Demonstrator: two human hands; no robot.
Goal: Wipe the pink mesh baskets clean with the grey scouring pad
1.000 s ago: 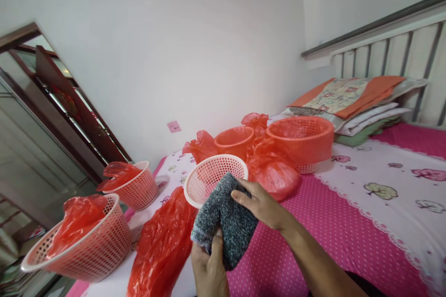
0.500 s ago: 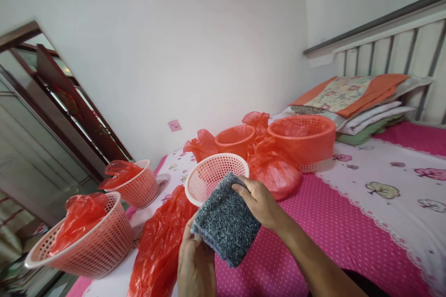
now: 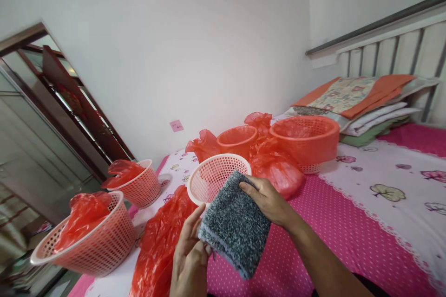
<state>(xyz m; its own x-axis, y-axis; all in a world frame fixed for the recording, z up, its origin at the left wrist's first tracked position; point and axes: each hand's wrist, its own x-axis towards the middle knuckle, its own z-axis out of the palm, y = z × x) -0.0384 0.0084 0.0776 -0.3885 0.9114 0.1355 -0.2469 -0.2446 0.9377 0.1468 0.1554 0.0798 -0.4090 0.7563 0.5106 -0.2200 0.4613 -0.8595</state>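
Note:
A folded, fuzzy dark grey cloth (image 3: pixel 237 222), perhaps a cleaning cloth or towel, is held up in front of me, tilted. My right hand (image 3: pixel 266 199) grips its upper right corner, thumb on the near face and the other fingers behind. My left hand (image 3: pixel 191 253) is at the lower left edge; its index finger is raised off the cloth, while the thumb and lower fingers close at the corner. Just behind the cloth stands a small pale pink perforated basket (image 3: pixel 218 164), partly covered by it. A crumpled red plastic bag (image 3: pixel 162 241) lies left of my left hand.
Pink baskets with red bags stand at left, one nearer (image 3: pixel 90 241) and one farther (image 3: pixel 139 188). At the back are red-wrapped baskets (image 3: pixel 303 137) and a filled red bag (image 3: pixel 275 171). Folded bedding (image 3: pixel 355 97) lies by the headboard (image 3: pixel 390 53). Everything sits on a patterned bedspread (image 3: pixel 327 222).
The cloth and my right hand have shifted slightly right and down. My left index finger has lifted from the cloth's edge, and the left hand's thumb has bent in toward the corner.

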